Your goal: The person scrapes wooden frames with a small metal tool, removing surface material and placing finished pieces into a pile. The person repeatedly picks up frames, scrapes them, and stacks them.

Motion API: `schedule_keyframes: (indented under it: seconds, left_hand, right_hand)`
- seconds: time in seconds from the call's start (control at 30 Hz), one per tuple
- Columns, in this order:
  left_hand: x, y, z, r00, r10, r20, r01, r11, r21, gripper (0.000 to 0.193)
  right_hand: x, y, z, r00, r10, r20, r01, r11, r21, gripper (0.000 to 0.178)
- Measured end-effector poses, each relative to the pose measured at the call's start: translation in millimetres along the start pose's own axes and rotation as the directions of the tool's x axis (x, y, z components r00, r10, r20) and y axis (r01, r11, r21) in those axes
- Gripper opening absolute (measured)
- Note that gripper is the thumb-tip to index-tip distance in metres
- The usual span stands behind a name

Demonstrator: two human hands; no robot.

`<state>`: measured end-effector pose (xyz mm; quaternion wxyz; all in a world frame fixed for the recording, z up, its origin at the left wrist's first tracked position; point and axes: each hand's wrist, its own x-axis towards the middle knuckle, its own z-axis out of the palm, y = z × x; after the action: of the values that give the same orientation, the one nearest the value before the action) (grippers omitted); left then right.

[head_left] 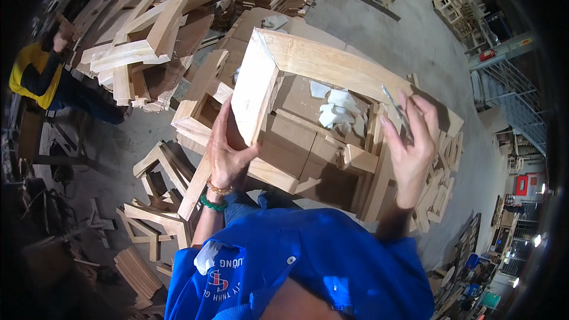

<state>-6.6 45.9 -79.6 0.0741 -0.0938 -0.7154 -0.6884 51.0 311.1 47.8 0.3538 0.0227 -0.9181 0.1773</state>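
My left hand (228, 157) grips the short, pale end of a light wooden frame piece (338, 62), thumb on one side and fingers on the other. This piece has a mitred corner, and its long, slightly curved rail reaches across to the right. My right hand (412, 154) pinches a slim grey, pen-like tool (389, 99) beside the rail; its exact kind is unclear. Below the rail, crumpled white scraps (339, 109) lie on a brown cardboard surface (290, 133). A small wooden block (360, 159) sits near the front right of that surface.
Angled wooden frames (163, 222) lie on the floor at left. A stack of boards (166, 24) stands behind them, near a person in a yellow and dark top (35, 77). More wooden parts (435, 192) are piled at right, with a metal staircase (521, 115) beyond.
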Motion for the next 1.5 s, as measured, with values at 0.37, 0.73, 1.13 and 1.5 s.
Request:
schedule_keyframes:
  seconds: [0.37,0.73,1.13,1.5]
  left_hand:
    - [88,42,-43,0.837,0.024,0.547,-0.367,0.767,0.527,0.09]
    - [82,34,-23,0.932,0.177,0.315,-0.307,0.847,0.433,0.058]
    - [-3,-23,-128,0.894,-0.394,0.212,0.377,0.919,0.116,0.052]
    - [34,-16,-163,0.919,-0.383,0.088,0.302,0.832,0.466,0.043]
  right_hand:
    - [-49,68,28,0.799,0.051,0.6,-0.087,0.996,0.031,0.098]
    - [-99,130,214,0.606,0.682,0.41,-0.792,0.564,0.232,0.07]
    - [-107,169,297,0.429,0.802,0.417,-0.871,0.489,-0.046,0.061]
    - [-103,147,309,0.641,0.713,0.285,-0.677,0.7,-0.229,0.065]
